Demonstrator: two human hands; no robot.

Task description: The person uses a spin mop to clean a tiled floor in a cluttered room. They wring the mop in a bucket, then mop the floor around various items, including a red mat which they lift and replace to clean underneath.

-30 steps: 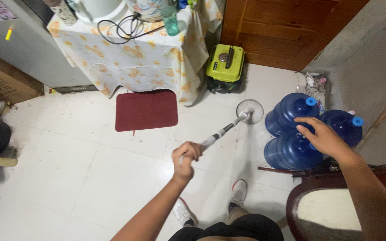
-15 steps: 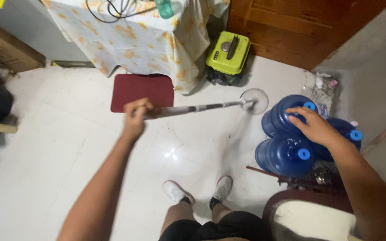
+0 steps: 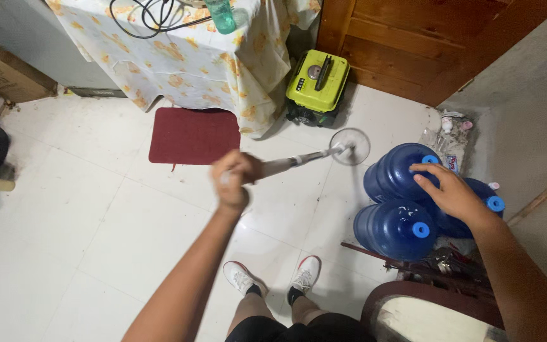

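My left hand (image 3: 234, 178) is closed around the grey handle of a mop (image 3: 299, 161). Its round flat head (image 3: 351, 146) rests on the white tiled floor beside the blue water jugs. My right hand (image 3: 451, 192) lies flat with fingers spread on top of the jugs, touching the far jug (image 3: 395, 175). A nearer blue jug (image 3: 394, 229) with a blue cap sits just below my hand, and a third (image 3: 481, 201) is partly hidden behind my wrist.
A dark red mat (image 3: 194, 135) lies on the floor before a table with a flowered cloth (image 3: 185, 57). A lime green machine (image 3: 317, 87) stands by a wooden door (image 3: 413, 44). A dark wooden chair (image 3: 425, 304) is at lower right. My feet (image 3: 270, 278) are below.
My left hand has swung the mop handle from left back toward the middle, lower than half a second ago. The mop head stays by the jugs. My right hand remains on the jugs.
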